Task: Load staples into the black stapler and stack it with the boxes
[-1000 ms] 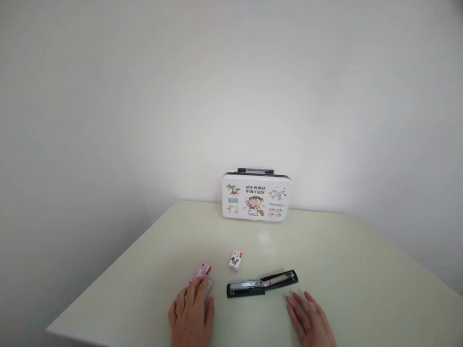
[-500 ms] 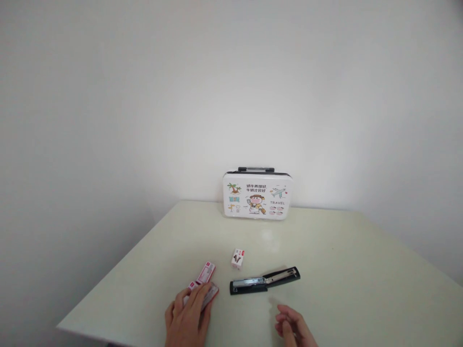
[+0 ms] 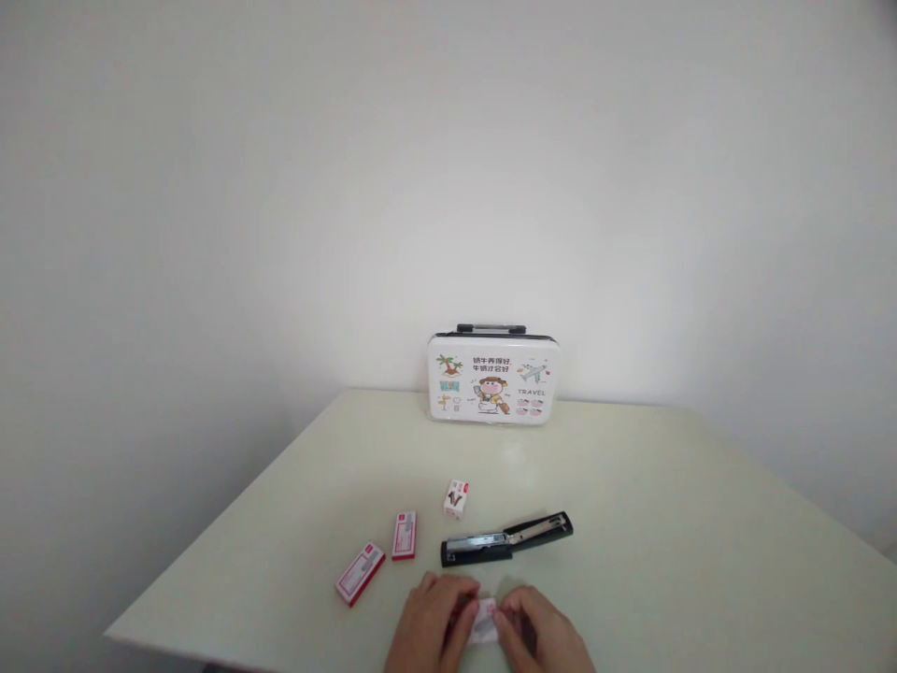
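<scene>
My left hand and my right hand meet near the table's front edge, with fingers closed on a small flat white box with pink print. Fingers hide its ends. Just beyond them lies a black stapler, swung open nearly flat with its metal magazine showing. To the left of my hands rest two flat white boxes with red sides, one nearer and one farther. Behind the stapler sits a small white staple box with a picture of staples on it.
A white case with cartoon prints and a black handle stands upright at the back of the pale table, close to the wall.
My left hand has lifted a flat box from the left and carried it rightward. The right hand has moved left and taken hold of it too. The view has shifted slightly.
</scene>
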Available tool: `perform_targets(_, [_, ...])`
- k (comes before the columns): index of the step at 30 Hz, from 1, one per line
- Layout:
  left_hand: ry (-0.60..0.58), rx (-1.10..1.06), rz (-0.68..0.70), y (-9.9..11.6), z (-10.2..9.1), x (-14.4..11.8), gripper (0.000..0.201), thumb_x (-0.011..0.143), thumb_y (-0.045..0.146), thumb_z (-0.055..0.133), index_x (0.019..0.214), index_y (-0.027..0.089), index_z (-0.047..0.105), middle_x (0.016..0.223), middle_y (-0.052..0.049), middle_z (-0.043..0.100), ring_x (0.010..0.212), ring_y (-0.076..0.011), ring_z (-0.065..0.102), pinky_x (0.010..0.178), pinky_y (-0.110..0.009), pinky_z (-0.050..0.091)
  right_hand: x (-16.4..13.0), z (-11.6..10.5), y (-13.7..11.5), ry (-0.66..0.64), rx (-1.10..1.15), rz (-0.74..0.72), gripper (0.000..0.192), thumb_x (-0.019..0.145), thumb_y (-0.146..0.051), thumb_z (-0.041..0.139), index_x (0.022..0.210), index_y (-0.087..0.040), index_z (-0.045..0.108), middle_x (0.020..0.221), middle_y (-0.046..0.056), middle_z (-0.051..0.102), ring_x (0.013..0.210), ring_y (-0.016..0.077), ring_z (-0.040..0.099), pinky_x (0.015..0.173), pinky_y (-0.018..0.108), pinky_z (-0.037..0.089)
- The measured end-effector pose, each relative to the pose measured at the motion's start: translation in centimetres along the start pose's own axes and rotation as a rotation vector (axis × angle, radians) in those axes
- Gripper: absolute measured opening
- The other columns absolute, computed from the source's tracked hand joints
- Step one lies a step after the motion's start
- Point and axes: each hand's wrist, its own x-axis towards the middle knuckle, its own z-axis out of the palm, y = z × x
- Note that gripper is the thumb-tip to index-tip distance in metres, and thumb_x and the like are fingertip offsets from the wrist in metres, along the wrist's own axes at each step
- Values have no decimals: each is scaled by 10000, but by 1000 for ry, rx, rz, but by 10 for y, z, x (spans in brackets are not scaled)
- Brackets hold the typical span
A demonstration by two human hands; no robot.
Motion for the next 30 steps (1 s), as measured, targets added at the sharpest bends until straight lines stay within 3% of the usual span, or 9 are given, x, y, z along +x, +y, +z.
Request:
perform_targets(5, [-63, 80, -50, -10, -25, -5, 474, 736, 415, 827, 1181, 310, 704, 1146, -62, 705, 1060, -275, 656, 917, -391, 545, 5, -10, -4, -82, -122, 104, 336, 927, -477, 493, 733, -233, 620, 655, -10, 643, 626, 174, 594, 603, 248, 398])
perform_targets(8, [-112, 74, -76, -9, -31, -5, 310, 763, 369, 799, 1060, 313, 732, 1076, -38, 705, 1034, -255, 656, 897, -365, 527, 8, -4, -6, -129, -100, 135, 354, 947, -483, 460, 758, -231, 623, 675, -8, 656, 637, 171, 592, 617, 251, 385])
perform_targets(13, [-119, 41, -109, 2, -26, 5, 322, 744, 321, 817, 1052, 299, 725, 1068, -39, 698, 1044, -258, 648, 906, -364, 499, 23, 6, 5, -122, -15, 172, 284, 891, -422, 511, 739, -209, 619, 638, -16, 628, 603, 161, 559, 594, 252, 358])
perform_targets(17, [-118, 11, -111, 3, -29, 9, 280, 739, 292, 818, 1002, 293, 721, 1050, -28, 693, 1029, -247, 647, 912, -355, 493, 32, -2, 17, -146, 74, 174, 287, 856, -422, 550, 687, -195, 598, 631, -14, 618, 613, 160, 555, 585, 248, 353])
perform_targets(21, [-108, -5, -104, -4, -34, 9, 266, 743, 247, 785, 994, 282, 704, 1057, -28, 684, 1033, -230, 644, 922, -334, 506, 30, -18, 17, -81, 31, 184, 282, 848, -440, 589, 691, -205, 600, 602, -26, 619, 586, 158, 552, 561, 245, 330])
perform_targets(23, [-63, 15, -104, -10, -32, 7, 379, 703, 237, 797, 1063, 277, 688, 1152, -47, 672, 1114, -254, 626, 976, -364, 505, 29, -24, 8, -32, -28, 182, 286, 874, -473, 577, 742, -221, 606, 573, -40, 603, 558, 161, 549, 545, 251, 314])
perform_targets(26, [12, 80, -69, -23, -24, 5, 652, 639, 309, 845, 1255, 270, 634, 1359, -93, 608, 1274, -335, 550, 1078, -477, 463, 32, -26, -12, -11, -113, 135, 328, 942, -515, 491, 999, -238, 656, 578, -44, 601, 561, 185, 580, 561, 271, 338])
perform_targets(28, [17, 120, -37, -29, -20, 4, 740, 650, 374, 850, 1338, 280, 595, 1415, -93, 589, 1307, -355, 528, 1102, -518, 443, 38, -19, -26, -40, -145, 79, 382, 963, -504, 460, 1163, -245, 656, 687, -7, 675, 658, 207, 638, 624, 283, 386])
perform_targets(30, [0, 143, -26, -33, -17, 3, 729, 683, 405, 836, 1358, 290, 585, 1415, -77, 603, 1298, -343, 542, 1099, -509, 450, 44, -7, -35, -81, -150, 40, 377, 964, -471, 465, 1185, -248, 673, 805, 28, 723, 751, 218, 666, 683, 292, 412])
